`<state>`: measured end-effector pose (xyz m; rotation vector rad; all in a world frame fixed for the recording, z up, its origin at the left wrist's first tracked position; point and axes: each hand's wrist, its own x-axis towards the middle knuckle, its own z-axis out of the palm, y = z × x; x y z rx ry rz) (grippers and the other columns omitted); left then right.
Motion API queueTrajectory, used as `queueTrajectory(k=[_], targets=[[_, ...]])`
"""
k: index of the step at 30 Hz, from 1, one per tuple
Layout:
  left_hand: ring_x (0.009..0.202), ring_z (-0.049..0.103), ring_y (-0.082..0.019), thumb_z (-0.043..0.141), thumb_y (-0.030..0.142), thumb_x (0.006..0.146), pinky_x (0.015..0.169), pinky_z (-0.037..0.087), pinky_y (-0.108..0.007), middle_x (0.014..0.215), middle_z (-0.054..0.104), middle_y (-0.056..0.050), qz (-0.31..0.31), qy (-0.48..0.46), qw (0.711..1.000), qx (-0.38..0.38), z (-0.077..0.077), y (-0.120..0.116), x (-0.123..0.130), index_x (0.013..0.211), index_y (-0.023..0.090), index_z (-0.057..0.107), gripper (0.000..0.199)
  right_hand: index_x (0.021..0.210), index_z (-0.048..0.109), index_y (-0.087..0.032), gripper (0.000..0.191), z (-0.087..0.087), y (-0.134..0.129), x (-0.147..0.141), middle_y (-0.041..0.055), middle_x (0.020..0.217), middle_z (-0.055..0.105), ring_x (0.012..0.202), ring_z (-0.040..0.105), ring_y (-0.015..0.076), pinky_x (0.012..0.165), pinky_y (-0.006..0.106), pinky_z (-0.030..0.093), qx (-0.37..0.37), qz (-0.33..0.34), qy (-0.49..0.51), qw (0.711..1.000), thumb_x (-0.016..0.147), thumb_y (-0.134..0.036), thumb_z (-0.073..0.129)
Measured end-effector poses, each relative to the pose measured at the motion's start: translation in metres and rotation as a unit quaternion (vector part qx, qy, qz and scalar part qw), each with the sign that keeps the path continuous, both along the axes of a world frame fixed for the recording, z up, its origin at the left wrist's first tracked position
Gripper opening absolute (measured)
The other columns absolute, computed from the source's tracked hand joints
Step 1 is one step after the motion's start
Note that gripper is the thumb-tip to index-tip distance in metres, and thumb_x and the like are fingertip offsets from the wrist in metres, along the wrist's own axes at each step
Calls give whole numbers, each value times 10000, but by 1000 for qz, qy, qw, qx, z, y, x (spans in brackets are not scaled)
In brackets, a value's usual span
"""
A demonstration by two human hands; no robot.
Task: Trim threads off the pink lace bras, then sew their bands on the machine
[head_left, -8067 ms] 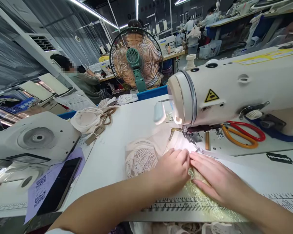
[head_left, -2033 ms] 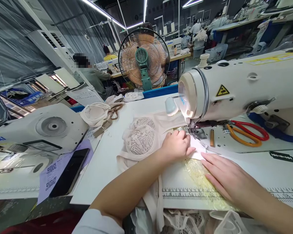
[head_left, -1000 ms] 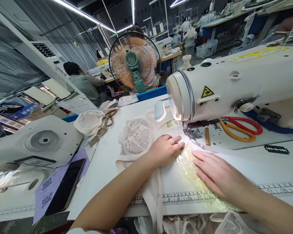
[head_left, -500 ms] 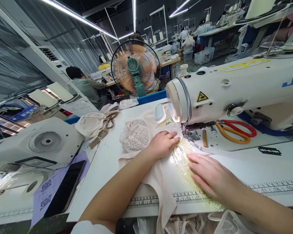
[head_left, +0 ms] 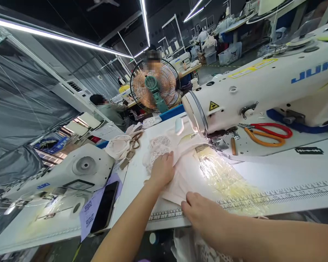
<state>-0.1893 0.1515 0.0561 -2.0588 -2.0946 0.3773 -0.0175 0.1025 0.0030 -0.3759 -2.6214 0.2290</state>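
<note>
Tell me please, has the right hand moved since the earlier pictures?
Yes. Against the right-hand sewing machine, the right hand has moved left and nearer the wearer, off the yellow film.

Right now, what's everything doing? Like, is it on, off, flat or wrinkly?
Pale cloth, spread out and wrinkled
Left hand, fingers bent on the cloth
Right hand, fingers curled at the cloth's edge
Yellowish plastic, wrinkled
Scissors, lying flat, handles apart
Razor blade, lying flat
Phone, screen dark
Ceiling lights, on
Fan, can't tell if spinning
</note>
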Motion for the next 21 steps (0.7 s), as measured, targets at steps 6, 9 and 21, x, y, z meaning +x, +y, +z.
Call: queueTrajectory(k=[6, 9, 21], targets=[[1000, 596, -256, 384, 132, 830, 878, 455, -388, 1101, 648, -105, 99, -111, 989, -24, 52, -47, -15, 1122, 167, 601, 366, 695, 620, -222, 307, 27, 37, 66, 16, 674, 636, 521, 554, 133, 414, 240, 415, -71, 53, -89, 992, 482, -9, 675], [908, 626, -238, 405, 336, 850, 781, 498, -330, 975, 681, -66, 126, -338, 932, -34, 82, -50, -17, 1063, 169, 616, 343, 776, 644, -256, 223, 55, 59, 97, -41, 725, 665, 635, 616, 119, 510, 200, 428, -226, 106, -138, 958, 715, -65, 546], [990, 598, -317, 519, 119, 762, 809, 477, -419, 1018, 617, -174, 155, -62, 983, -77, 59, 36, 0, 886, 118, 635, 169, 791, 638, -149, 257, 34, 97, 47, 123, 806, 635, 753, 573, 234, 557, 299, 321, 19, -224, -160, 961, 734, 14, 448]])
